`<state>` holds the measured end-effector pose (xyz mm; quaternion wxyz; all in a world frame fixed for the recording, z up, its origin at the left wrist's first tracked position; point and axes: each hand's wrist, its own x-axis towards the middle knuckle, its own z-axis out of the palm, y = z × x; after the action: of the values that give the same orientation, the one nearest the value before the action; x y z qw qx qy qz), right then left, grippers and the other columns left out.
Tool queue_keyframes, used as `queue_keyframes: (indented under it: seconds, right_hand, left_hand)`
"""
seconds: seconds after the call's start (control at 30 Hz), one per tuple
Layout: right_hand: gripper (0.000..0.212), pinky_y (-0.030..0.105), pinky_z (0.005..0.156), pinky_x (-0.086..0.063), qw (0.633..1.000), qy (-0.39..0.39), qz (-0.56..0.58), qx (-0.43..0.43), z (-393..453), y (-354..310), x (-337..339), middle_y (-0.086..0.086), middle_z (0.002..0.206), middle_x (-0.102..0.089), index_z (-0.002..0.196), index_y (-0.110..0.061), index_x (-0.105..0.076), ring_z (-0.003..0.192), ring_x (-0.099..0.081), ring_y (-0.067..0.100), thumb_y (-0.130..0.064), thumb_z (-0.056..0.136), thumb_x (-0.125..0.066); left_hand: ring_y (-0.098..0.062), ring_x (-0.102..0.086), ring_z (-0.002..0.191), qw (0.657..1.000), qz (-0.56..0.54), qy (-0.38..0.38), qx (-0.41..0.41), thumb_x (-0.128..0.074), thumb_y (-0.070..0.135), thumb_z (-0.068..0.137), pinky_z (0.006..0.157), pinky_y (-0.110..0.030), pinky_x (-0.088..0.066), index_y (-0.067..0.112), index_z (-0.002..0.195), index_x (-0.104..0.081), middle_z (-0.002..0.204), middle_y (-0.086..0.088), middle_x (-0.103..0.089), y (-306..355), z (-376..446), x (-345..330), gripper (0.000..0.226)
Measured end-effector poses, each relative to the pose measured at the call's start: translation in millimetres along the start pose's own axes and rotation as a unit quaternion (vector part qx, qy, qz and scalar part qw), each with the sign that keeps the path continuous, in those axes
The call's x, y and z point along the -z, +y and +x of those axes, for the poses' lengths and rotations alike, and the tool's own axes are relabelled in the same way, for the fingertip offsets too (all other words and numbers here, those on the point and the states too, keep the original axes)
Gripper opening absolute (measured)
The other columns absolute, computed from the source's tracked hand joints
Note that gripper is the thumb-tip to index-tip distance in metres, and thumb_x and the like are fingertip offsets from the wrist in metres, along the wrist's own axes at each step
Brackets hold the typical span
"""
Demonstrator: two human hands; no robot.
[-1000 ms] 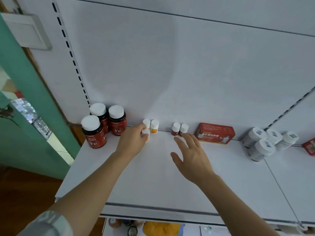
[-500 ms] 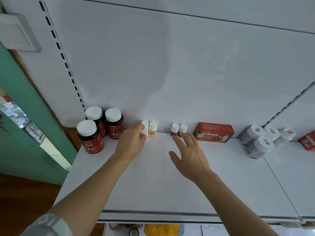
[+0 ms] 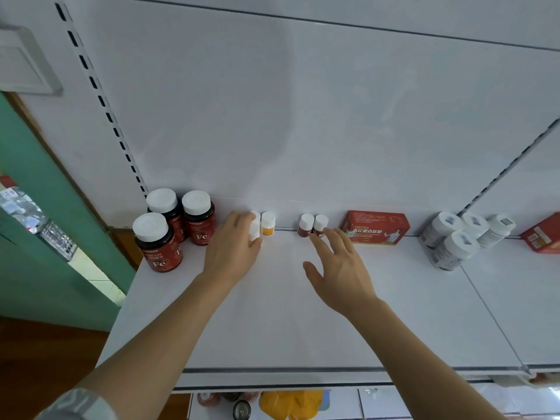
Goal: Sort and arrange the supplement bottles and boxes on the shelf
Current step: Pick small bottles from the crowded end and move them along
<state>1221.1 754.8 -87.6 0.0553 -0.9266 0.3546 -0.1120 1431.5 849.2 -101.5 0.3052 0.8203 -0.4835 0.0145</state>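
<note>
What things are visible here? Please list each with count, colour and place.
Fe bottles: three, dark red with white caps, back left of shelf.
yellow bottles: three small, white caps; one stands free, one is behind the left hand, one is held by it.
brown bottles: two small, white caps, at the back wall, middle.
red box: one, right of the brown bottles.
white bottles: four, lying tipped, far right.
second box: one, red, cut by the right edge.
shelf: one, white.
left hand: grips a small bottle.
right hand: fingers spread, reaching to the brown bottles.
</note>
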Motion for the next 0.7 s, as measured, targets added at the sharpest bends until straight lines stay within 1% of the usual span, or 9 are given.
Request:
queue_keyframes:
  seconds: [0.1,0.2,0.27,0.33,0.4,0.5,0.6,0.67,0.7]
  right_hand:
    - [0.059,0.044,0.118,-0.031,1.0,0.003,-0.011,-0.015,-8,3,3,0.012,0.154,-0.036,0.147,-0.016,-0.04,0.147,-0.024,0.031,-0.045,0.096,-0.05]
    - [0.061,0.042,0.119,-0.023,0.999,0.009,-0.023,-0.046,-22,10,9,0.013,0.158,-0.032,0.149,-0.016,-0.039,0.149,-0.021,0.031,-0.048,0.098,-0.047]
    - [0.062,0.041,0.119,-0.021,0.997,0.011,-0.033,-0.062,-34,21,15,0.014,0.158,-0.031,0.149,-0.015,-0.039,0.15,-0.02,0.031,-0.05,0.098,-0.044]
    - [0.064,0.044,0.119,-0.023,0.996,0.017,-0.039,-0.077,-47,37,23,0.016,0.157,-0.032,0.148,-0.014,-0.041,0.149,-0.021,0.033,-0.053,0.098,-0.039]
    - [0.069,0.046,0.119,-0.026,0.994,0.018,-0.04,-0.1,-61,56,31,0.017,0.158,-0.031,0.148,-0.013,-0.04,0.149,-0.02,0.034,-0.058,0.096,-0.03]
    - [0.076,0.045,0.121,-0.021,0.99,0.017,-0.041,-0.136,-86,89,46,0.015,0.161,-0.025,0.151,-0.015,-0.034,0.151,-0.015,0.033,-0.063,0.093,-0.02]
    - [0.078,0.046,0.121,-0.02,0.983,0.024,-0.043,-0.175,-118,128,64,0.015,0.161,-0.023,0.152,-0.017,-0.032,0.151,-0.014,0.032,-0.064,0.092,-0.018]
    - [0.078,0.046,0.121,-0.021,0.98,0.028,-0.048,-0.192,-144,159,76,0.016,0.16,-0.025,0.152,-0.015,-0.033,0.15,-0.015,0.033,-0.064,0.093,-0.019]
    - [0.078,0.046,0.121,-0.019,0.978,0.025,-0.051,-0.199,-157,175,83,0.015,0.161,-0.024,0.152,-0.015,-0.031,0.151,-0.014,0.033,-0.064,0.093,-0.018]
  left_hand:
    - [-0.033,-0.057,0.107,0.997,0.024,0.047,-0.063,-0.072,0.019,0.081,0.085,-0.043,-0.051,0.009,0.114,-0.06,0.116,-0.009,-0.059,13,-2,-3,0.037]
    - [-0.031,-0.053,0.115,0.992,0.02,0.055,-0.111,-0.068,0.025,0.085,0.093,-0.043,-0.048,0.008,0.116,-0.06,0.12,-0.01,-0.059,41,-5,-8,0.036]
    - [-0.026,-0.052,0.117,0.989,-0.006,0.044,-0.139,-0.065,0.029,0.088,0.097,-0.039,-0.046,0.01,0.117,-0.059,0.121,-0.006,-0.058,65,-9,-13,0.035]
    - [-0.022,-0.051,0.119,0.988,-0.037,0.021,-0.147,-0.062,0.033,0.09,0.099,-0.037,-0.046,0.013,0.118,-0.057,0.123,-0.002,-0.057,91,-13,-21,0.035]
    - [-0.022,-0.049,0.126,0.989,-0.031,-0.008,-0.147,-0.059,0.038,0.092,0.102,-0.038,-0.046,0.014,0.124,-0.056,0.131,-0.002,-0.055,118,-17,-31,0.04]
    - [-0.022,-0.044,0.132,0.986,-0.011,-0.037,-0.164,-0.055,0.044,0.094,0.107,-0.041,-0.043,0.016,0.133,-0.054,0.139,-0.003,-0.051,160,-25,-48,0.048]
    - [-0.025,-0.041,0.136,0.979,-0.003,-0.053,-0.197,-0.054,0.044,0.094,0.112,-0.042,-0.037,0.015,0.137,-0.052,0.144,-0.005,-0.048,209,-37,-66,0.052]
    - [-0.026,-0.037,0.14,0.976,-0.001,-0.063,-0.209,-0.053,0.046,0.094,0.114,-0.041,-0.031,0.015,0.139,-0.05,0.147,-0.006,-0.045,247,-46,-80,0.054]
    - [-0.026,-0.035,0.141,0.974,0.0,-0.071,-0.213,-0.05,0.047,0.094,0.115,-0.041,-0.029,0.015,0.14,-0.05,0.148,-0.005,-0.044,268,-51,-87,0.056]
